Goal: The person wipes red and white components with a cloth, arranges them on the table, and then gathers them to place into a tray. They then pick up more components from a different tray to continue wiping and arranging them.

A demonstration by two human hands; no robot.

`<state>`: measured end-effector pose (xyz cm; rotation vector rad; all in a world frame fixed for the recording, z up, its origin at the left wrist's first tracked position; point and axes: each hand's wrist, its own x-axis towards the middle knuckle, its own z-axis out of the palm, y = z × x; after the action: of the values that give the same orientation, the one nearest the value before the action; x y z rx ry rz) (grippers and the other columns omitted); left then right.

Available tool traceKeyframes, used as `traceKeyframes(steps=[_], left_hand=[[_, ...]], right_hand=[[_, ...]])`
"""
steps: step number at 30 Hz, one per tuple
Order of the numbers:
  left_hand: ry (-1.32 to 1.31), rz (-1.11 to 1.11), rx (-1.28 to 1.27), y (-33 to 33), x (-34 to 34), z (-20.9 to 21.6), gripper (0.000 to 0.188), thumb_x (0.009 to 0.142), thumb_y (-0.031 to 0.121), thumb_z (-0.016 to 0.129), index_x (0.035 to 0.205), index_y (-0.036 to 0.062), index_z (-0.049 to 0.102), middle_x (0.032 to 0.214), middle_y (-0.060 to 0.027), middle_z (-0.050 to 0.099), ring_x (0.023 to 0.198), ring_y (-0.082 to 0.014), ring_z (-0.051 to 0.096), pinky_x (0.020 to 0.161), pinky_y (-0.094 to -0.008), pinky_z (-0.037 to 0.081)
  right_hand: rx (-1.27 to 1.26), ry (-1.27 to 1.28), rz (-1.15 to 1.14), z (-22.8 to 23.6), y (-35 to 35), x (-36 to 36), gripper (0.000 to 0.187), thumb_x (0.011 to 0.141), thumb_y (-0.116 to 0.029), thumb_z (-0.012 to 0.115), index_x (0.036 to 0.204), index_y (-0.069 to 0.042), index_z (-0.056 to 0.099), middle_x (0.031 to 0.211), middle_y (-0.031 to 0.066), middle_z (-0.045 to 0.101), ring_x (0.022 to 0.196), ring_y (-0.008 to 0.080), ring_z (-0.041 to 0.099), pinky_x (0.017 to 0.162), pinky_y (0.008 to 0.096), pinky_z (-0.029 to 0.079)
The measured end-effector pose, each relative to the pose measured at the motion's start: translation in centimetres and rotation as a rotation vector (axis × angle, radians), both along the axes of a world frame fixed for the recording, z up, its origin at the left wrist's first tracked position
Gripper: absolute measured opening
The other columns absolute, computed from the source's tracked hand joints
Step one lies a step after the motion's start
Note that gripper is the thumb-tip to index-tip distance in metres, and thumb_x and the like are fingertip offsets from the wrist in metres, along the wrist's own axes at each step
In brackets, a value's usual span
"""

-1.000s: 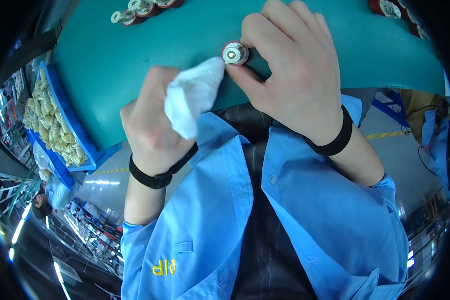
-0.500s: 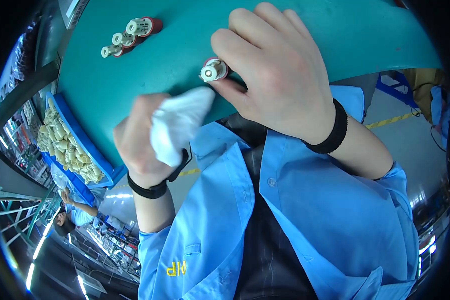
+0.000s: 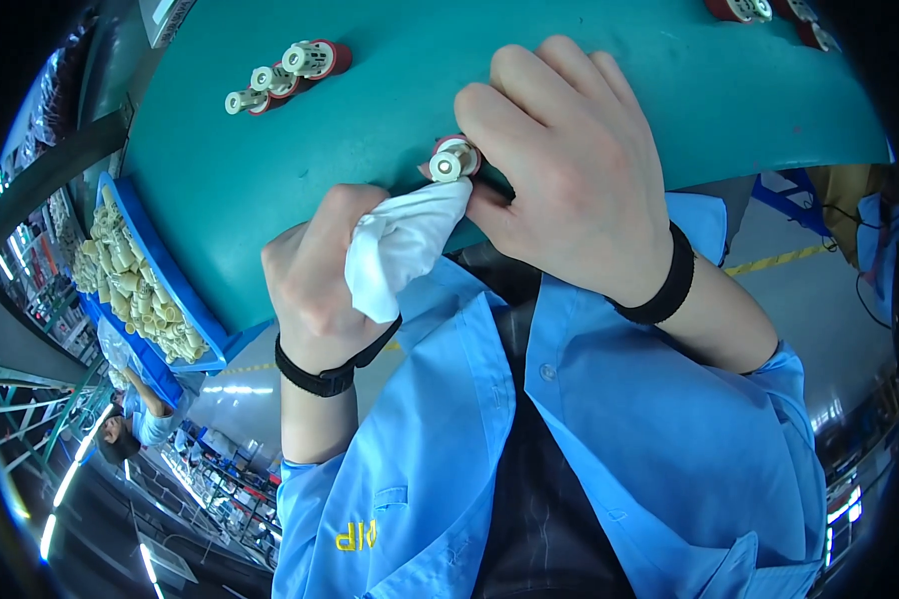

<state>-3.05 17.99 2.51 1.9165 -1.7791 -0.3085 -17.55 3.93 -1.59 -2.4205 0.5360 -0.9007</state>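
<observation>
My right hand (image 3: pixel 579 170) is closed round a small red and cream cylindrical part (image 3: pixel 455 160), its cream end with a round metal-looking centre facing me. A white cloth (image 3: pixel 400 245) is bunched in my left hand (image 3: pixel 320 275); the cloth's upper tip touches the cream end of the part. The left fingertips are mostly hidden behind the cloth and the hand. Farther left on the green table mat (image 3: pixel 370 110) stands a short row of similar red and cream parts (image 3: pixel 288 75).
A blue bin (image 3: pixel 170 265) full of small cream plastic pieces (image 3: pixel 135 290) sits at the table's left edge. More red and cream parts (image 3: pixel 739 10) lie at the far right. In the left background another person (image 3: pixel 150 424) is at work.
The cloth in my left hand has moved up and right, onto the cream end of the part. The whole view has shifted slightly, bringing far-right parts into sight.
</observation>
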Motion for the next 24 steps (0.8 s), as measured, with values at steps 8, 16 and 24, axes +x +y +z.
traceKeyframes(steps=[8, 16, 24], left_hand=[[-0.025, 0.012, 0.026, -0.02, 0.02, -0.05, 0.019, 0.068, 0.004, 0.074, 0.081, -0.0013, 0.062, 0.084, -0.0093, 0.063, 0.059, -0.0227, 0.063, 0.048, -0.0323, 0.049], [-0.041, 0.010, -0.018, 0.51, 0.52, -0.70, 0.019, 0.066, 0.001, 0.071, 0.081, -0.0017, 0.061, 0.087, -0.0113, 0.064, 0.060, -0.0236, 0.064, 0.049, -0.0315, 0.050], [-0.050, 0.036, -0.017, 0.78, 0.79, -0.15, 0.023, 0.064, 0.003, 0.073, 0.083, -0.0018, 0.062, 0.085, -0.0124, 0.064, 0.060, -0.0238, 0.064, 0.049, -0.0321, 0.049]], right_hand=[[0.007, -0.012, 0.004, 0.36, -0.05, 0.25, 0.035, 0.055, -0.011, 0.080, 0.079, -0.009, 0.055, 0.079, 0.0042, 0.045, 0.074, 0.0234, 0.047, 0.063, 0.0361, 0.036], [0.090, -0.022, 0.055, 1.04, -0.39, -0.02, 0.032, 0.057, -0.008, 0.079, 0.082, -0.010, 0.059, 0.082, 0.0028, 0.052, 0.077, 0.0225, 0.049, 0.065, 0.0354, 0.036], [0.106, 0.020, 0.121, 1.00, -0.54, -0.27, 0.027, 0.060, -0.002, 0.075, 0.082, -0.012, 0.063, 0.076, -0.0001, 0.053, 0.075, 0.0216, 0.049, 0.065, 0.0345, 0.034]])
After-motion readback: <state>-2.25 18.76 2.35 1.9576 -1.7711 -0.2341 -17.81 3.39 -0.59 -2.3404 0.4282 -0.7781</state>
